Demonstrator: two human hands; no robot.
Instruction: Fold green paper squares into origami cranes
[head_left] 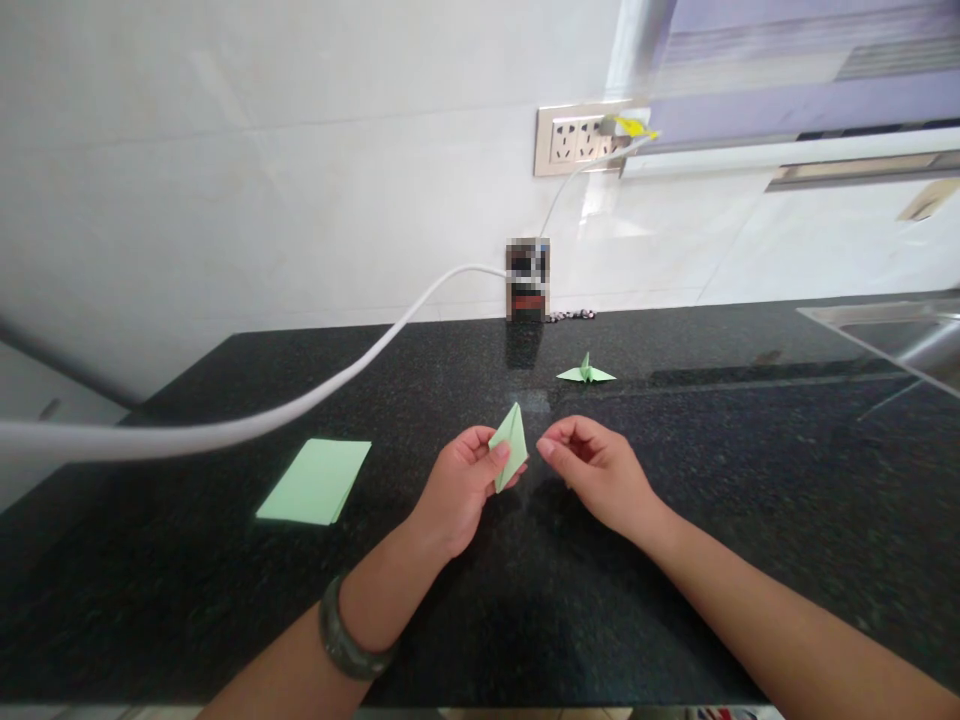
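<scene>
A light green piece of folded paper point(511, 452), shaped like a narrow diamond with a crease down its length, is pinched in my left hand point(466, 482). The left thumb presses on its front, and the fingers behind it are mostly hidden. Just to the right, my right hand point(600, 468) has its thumb and forefinger tips together, a small gap away from the paper; nothing shows between them. A finished green paper crane point(586, 372) rests on the dark countertop point(465, 620) beyond my hands, its wings spread. Left of my hands lies a stack of green paper sheets point(315, 480).
Across the left foreground runs a white cable point(360, 362) to a blurred upright object point(528, 280) by the wall. A wall socket point(577, 140) holds a plug. A small beaded strand point(574, 315) lies at the back, and a metal sink point(900, 325) edges the right.
</scene>
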